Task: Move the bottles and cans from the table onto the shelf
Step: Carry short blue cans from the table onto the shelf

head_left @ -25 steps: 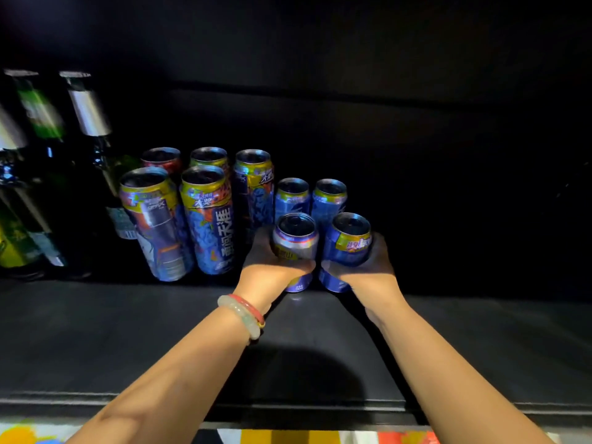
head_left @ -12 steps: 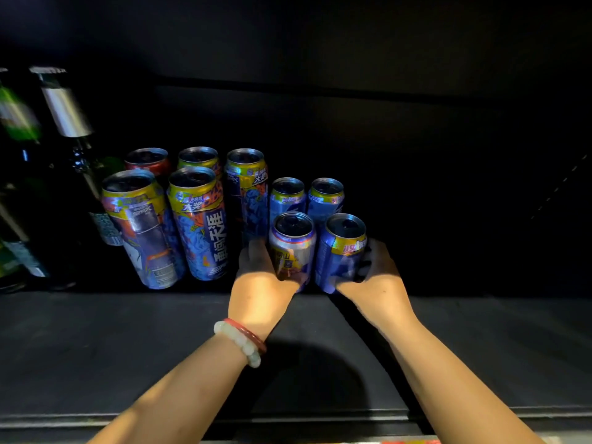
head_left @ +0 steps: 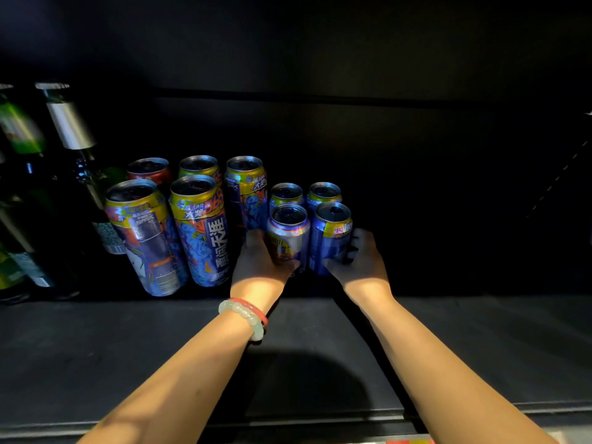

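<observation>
Two short blue cans stand side by side on the black shelf (head_left: 128,354). My left hand (head_left: 259,264) grips the left short can (head_left: 288,235), with fingers behind it and thumb across its front. My right hand (head_left: 362,264) grips the right short can (head_left: 331,238) in the same way. Two more short blue cans (head_left: 304,193) stand just behind them. Left of these stand several tall blue and yellow cans (head_left: 201,232), and a red-topped can (head_left: 149,169) in the back row.
Dark green glass bottles (head_left: 69,129) with foil necks stand at the far left of the shelf. The shelf's back wall (head_left: 416,171) is black and dim. The shelf's front lip (head_left: 480,408) runs below my forearms.
Both hands with their cans have slid a little further back on the shelf, up against the rear pair. My grips look the same.
</observation>
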